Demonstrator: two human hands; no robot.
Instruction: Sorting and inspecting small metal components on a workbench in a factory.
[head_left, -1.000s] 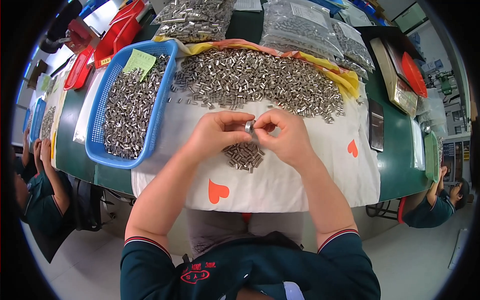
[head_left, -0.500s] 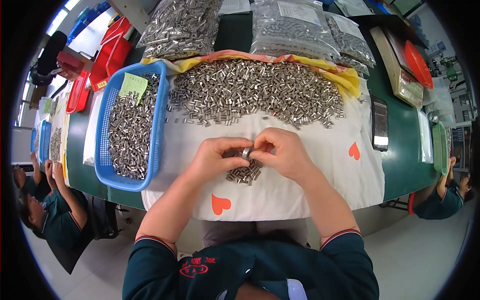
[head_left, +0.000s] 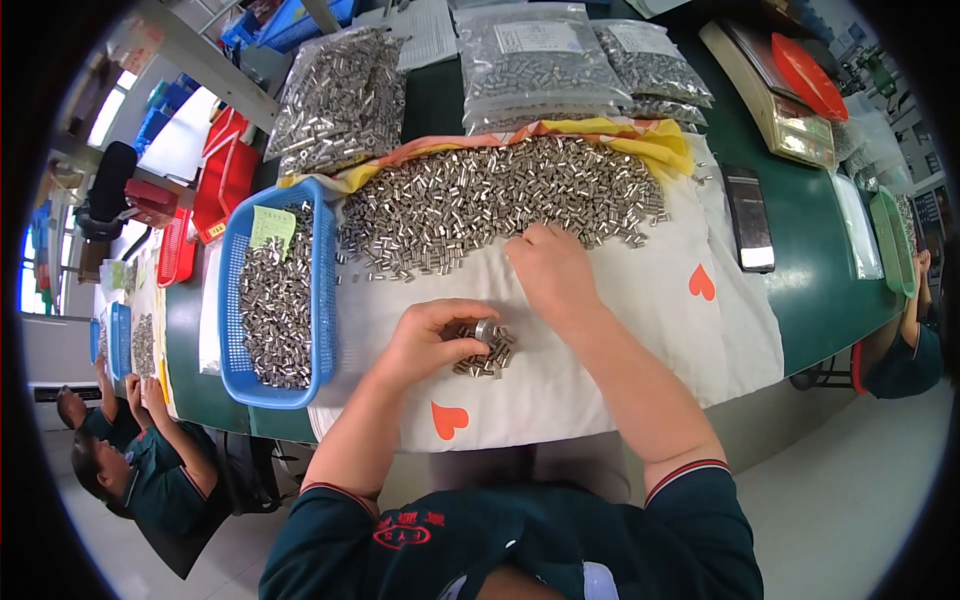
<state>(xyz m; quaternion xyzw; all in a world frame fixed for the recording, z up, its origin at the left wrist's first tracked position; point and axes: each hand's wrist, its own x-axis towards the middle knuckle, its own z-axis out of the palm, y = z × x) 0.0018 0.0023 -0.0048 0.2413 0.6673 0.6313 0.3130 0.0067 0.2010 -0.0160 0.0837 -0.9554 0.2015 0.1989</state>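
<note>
Between the thumb and fingers of my left hand [head_left: 420,342] is a small round metal ring [head_left: 486,330], held over a little heap of short metal cylinders [head_left: 487,366] on the white cloth [head_left: 630,345]. My right hand [head_left: 548,265] is at the near edge of the large pile of the same metal cylinders [head_left: 480,195]. Its fingers are curled together, knuckles up; the fingertips are mostly hidden, so whatever they pinch cannot be made out.
On the left, a blue plastic basket [head_left: 327,300] holds more cylinders and a green paper slip [head_left: 272,228]. Bags of metal parts [head_left: 545,65] line the back, behind a yellow and orange cloth edge [head_left: 655,148]. A dark phone [head_left: 748,220] lies right. Co-workers [head_left: 165,470] sit left.
My right hand has left the ring and reached forward to the large pile. My left hand keeps the ring above the little heap. The whole view has shifted somewhat.
</note>
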